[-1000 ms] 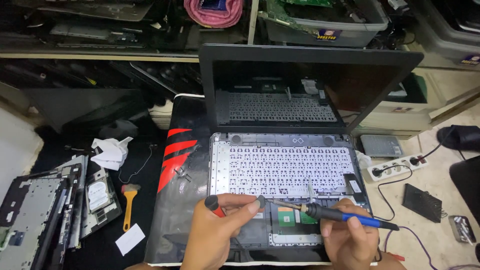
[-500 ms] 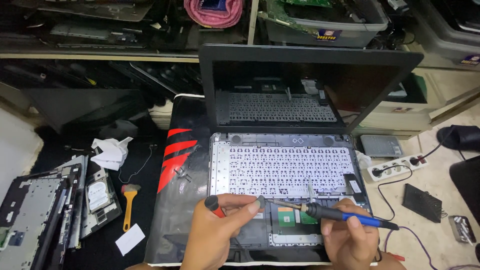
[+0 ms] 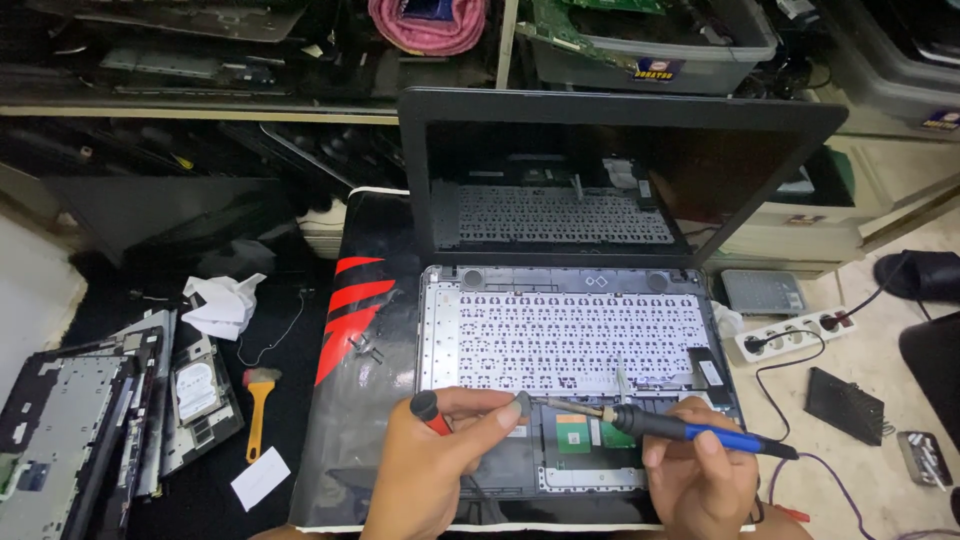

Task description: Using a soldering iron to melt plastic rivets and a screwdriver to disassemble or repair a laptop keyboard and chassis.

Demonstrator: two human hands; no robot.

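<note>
soldering iron (image 3: 690,432) is gripped pen-like in right hand (image 3: 700,480), tip on opened laptop base (image 3: 570,330); red-handled tool (image 3: 432,412) is pinched in left hand (image 3: 440,470), bracing the spot.

Both hands enter from the lower edge. Left hand (image 3: 440,470): fingers curled, thumb and forefinger pinched together, pointing right. Right hand (image 3: 700,480): closed in a pen-like grip, knuckles up, fingertips (image 3: 655,452) directed toward the left hand.

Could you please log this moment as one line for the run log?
left hand: holds red tool | right hand: holds soldering iron | tip: over laptop base near keyboard edge
</note>
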